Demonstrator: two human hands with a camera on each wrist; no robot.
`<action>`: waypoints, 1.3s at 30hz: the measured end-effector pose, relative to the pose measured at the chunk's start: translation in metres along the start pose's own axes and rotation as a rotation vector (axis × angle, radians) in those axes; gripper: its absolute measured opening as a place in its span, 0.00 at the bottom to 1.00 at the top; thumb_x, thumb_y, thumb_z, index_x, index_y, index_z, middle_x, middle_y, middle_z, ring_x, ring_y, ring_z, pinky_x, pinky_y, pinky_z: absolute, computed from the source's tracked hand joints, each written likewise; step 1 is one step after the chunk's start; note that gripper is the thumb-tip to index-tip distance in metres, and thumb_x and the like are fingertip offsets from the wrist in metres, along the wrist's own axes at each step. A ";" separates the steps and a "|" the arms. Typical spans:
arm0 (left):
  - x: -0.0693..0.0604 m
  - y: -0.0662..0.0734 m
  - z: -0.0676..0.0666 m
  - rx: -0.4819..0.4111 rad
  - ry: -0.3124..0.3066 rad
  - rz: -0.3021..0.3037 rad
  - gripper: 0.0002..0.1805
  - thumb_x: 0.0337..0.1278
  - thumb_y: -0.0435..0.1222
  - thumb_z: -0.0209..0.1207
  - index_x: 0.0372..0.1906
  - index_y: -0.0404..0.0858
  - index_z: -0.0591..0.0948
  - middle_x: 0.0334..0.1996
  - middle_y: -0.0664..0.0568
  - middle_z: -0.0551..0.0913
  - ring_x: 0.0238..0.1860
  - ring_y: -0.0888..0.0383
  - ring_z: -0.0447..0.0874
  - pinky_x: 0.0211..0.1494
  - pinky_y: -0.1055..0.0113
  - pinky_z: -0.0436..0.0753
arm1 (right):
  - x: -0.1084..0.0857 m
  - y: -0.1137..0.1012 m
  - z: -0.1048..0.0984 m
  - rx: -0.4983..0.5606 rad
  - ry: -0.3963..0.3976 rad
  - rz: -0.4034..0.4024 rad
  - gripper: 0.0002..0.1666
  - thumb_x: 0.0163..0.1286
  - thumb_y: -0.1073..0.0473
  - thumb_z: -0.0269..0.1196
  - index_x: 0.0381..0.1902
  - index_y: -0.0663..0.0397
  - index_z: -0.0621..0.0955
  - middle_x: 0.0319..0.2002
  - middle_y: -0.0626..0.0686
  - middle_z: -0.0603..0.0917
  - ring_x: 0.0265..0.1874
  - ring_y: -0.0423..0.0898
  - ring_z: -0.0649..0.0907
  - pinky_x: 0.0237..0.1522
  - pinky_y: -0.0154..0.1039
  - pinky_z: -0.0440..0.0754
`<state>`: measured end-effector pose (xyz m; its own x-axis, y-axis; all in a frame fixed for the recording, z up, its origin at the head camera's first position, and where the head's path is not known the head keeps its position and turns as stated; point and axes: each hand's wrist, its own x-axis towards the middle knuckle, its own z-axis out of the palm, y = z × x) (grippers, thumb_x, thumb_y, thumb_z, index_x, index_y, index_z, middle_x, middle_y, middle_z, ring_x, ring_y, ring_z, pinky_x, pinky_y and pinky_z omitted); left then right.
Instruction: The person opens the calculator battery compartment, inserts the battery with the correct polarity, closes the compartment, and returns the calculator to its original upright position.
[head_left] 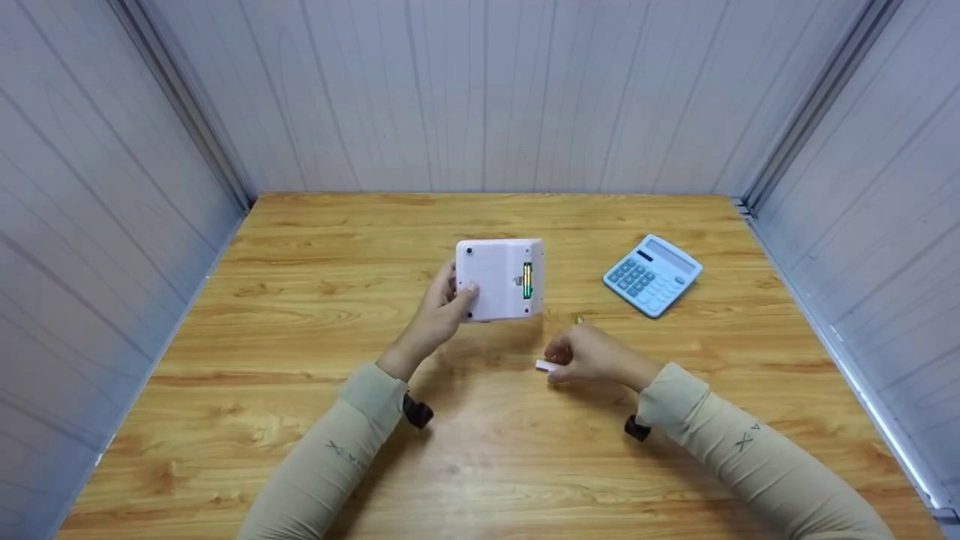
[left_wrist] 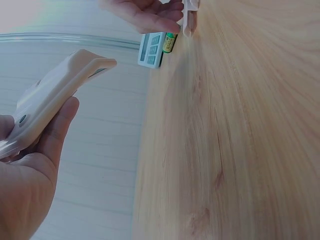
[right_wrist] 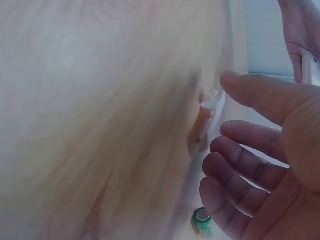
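Note:
My left hand (head_left: 439, 304) grips a pale pink calculator (head_left: 491, 281) above the table, its back turned toward the head camera. Near the calculator's right end its battery slot is uncovered, and a green and gold battery (head_left: 527, 280) shows inside. My right hand (head_left: 596, 354) is low over the table with thumb and fingers apart. Between their tips lies a small white battery cover (right_wrist: 212, 112), which the right wrist view shows unpinched; whether a fingertip touches it I cannot tell. Just beyond the right hand is a loose green and gold battery (left_wrist: 170, 43).
A light blue calculator (head_left: 652, 275) lies keys up on the wooden table (head_left: 300, 337), at the right rear. Pale panelled walls (head_left: 480, 97) border the table at the back and both sides.

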<state>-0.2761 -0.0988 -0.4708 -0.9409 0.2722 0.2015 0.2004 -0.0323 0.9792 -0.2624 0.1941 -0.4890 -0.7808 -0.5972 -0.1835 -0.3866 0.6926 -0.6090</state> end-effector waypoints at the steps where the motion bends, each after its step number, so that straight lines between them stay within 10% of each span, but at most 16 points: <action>1: 0.000 0.000 0.000 -0.001 -0.004 -0.002 0.29 0.84 0.29 0.48 0.82 0.33 0.60 0.63 0.28 0.82 0.62 0.38 0.88 0.58 0.42 0.91 | 0.000 -0.001 0.000 0.000 -0.008 -0.001 0.12 0.64 0.59 0.79 0.42 0.58 0.92 0.33 0.48 0.91 0.33 0.39 0.82 0.41 0.39 0.85; 22: -0.002 0.002 0.001 -0.006 -0.011 -0.011 0.28 0.84 0.29 0.48 0.82 0.34 0.61 0.64 0.28 0.81 0.62 0.36 0.87 0.58 0.41 0.91 | 0.003 -0.003 0.002 0.008 -0.049 0.070 0.06 0.66 0.61 0.77 0.40 0.54 0.91 0.33 0.47 0.89 0.34 0.42 0.83 0.41 0.41 0.84; 39: -0.003 -0.001 -0.002 -0.029 -0.026 -0.019 0.30 0.85 0.30 0.48 0.83 0.35 0.59 0.66 0.29 0.80 0.64 0.36 0.86 0.58 0.43 0.91 | -0.001 -0.010 -0.010 0.050 0.089 0.009 0.08 0.66 0.63 0.77 0.42 0.59 0.90 0.34 0.51 0.89 0.34 0.42 0.81 0.41 0.38 0.81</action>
<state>-0.2742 -0.1014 -0.4721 -0.9369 0.2982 0.1824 0.1740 -0.0548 0.9832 -0.2625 0.1921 -0.4753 -0.8252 -0.5516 -0.1215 -0.3565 0.6755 -0.6455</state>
